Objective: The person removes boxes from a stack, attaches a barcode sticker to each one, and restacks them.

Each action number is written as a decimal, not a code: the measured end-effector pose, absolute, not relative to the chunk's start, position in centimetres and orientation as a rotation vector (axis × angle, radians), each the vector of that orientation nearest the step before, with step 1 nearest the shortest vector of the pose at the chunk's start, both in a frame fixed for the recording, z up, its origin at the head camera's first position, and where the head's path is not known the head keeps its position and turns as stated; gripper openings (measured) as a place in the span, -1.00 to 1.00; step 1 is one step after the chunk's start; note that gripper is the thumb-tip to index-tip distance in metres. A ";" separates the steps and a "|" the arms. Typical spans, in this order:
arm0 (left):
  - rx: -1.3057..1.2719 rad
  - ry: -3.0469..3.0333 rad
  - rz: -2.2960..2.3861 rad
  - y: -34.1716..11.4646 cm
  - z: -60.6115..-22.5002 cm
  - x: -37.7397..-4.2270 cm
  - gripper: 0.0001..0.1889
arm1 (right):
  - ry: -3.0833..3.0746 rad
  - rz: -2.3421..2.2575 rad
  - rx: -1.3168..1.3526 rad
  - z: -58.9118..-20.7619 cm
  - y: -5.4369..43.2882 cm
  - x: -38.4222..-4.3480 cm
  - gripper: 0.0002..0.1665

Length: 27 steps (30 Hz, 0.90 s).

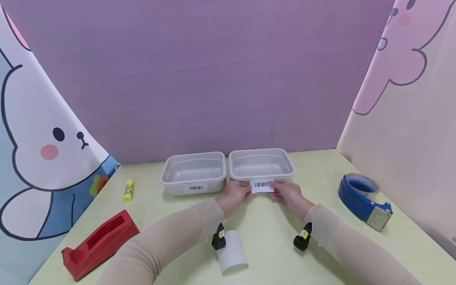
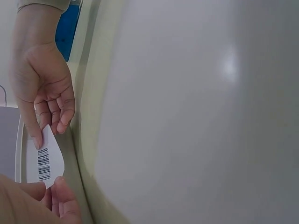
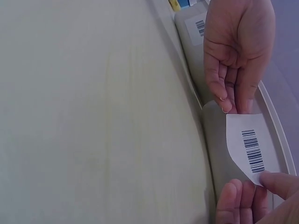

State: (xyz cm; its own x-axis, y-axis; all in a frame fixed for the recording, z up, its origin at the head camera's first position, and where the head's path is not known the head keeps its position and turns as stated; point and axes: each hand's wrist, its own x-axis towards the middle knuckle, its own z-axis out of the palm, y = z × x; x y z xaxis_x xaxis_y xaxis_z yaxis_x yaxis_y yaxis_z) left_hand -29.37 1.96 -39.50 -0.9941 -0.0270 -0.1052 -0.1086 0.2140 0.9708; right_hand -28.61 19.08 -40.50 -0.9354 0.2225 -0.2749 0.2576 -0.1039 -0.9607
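Nearest you, a curled white sheet (image 1: pixel 233 255) lies on the table (image 1: pixel 270 237) beside your left wrist camera (image 1: pixel 219 237). A red tape dispenser (image 1: pixel 108 243) sits close to your left sleeve; a blue tape dispenser (image 1: pixel 354 202) stands well apart from your right hand (image 1: pixel 290 196). The fingers of that hand and of your left hand (image 1: pixel 233 194) pinch opposite ends of the barcode label (image 1: pixel 261 186), before the front of the right tray (image 1: pixel 261 160); contact with the wall cannot be determined. The left tray (image 1: pixel 178 190) stands just beside, its front label (image 1: pixel 195 187) attached; a yellow glue stick (image 1: pixel 128 190) lies further left. The table is pale green, with a purple backdrop (image 1: pixel 231 79) behind and cartoon-printed panels (image 1: pixel 46 118) either side. Both trays stand near the rear edge; table surface extends between your right hand and the blue dispenser.
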 end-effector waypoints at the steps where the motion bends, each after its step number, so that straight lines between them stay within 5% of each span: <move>1: -0.121 2.397 1.924 1.9 -39.5 -29.3 -0.87 | 2.087 -2.249 0.556 -40.5 19.1 -28.7 -0.62; 27: 0.129 2.308 1.833 1.7 -38.9 -28.9 -0.80 | 2.082 -2.245 0.579 -40.8 19.1 -28.9 -0.65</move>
State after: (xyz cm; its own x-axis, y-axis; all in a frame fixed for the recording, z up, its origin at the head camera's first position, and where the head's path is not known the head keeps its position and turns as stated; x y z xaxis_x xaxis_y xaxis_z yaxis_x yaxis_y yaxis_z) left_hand -28.90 1.74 -38.94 -0.9780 0.1859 -0.0950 -0.0505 0.2310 0.9716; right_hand -28.89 19.14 -40.75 -0.9306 0.2298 -0.2849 0.2668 -0.1068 -0.9578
